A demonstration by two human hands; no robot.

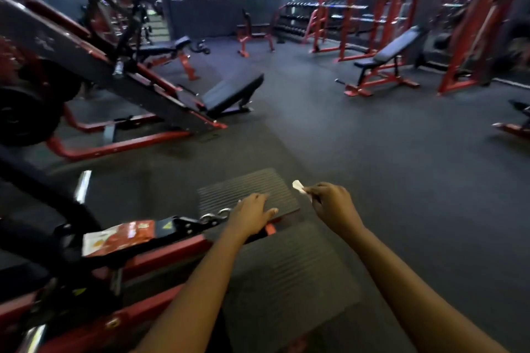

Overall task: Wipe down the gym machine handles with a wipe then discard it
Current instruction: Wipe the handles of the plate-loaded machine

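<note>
My right hand [332, 205] is closed on a small white wipe [298, 186] that sticks out past my fingertips, held over the floor. To its left, my left hand [252, 216] is open with its fingers spread, over the near edge of a ribbed black footplate [246, 189] of a red-framed gym machine [160, 255]. A chrome handle [82, 186] of that machine shows at the left, apart from both hands. An orange and white wipe packet [117, 239] lies on the machine's frame, left of my left hand.
A red and black leg press [129, 80] with a weight plate [25, 117] stands at the left. Benches [384, 66] and red racks [473, 23] line the back and right. Dark rubber floor [372, 166] spreads between them.
</note>
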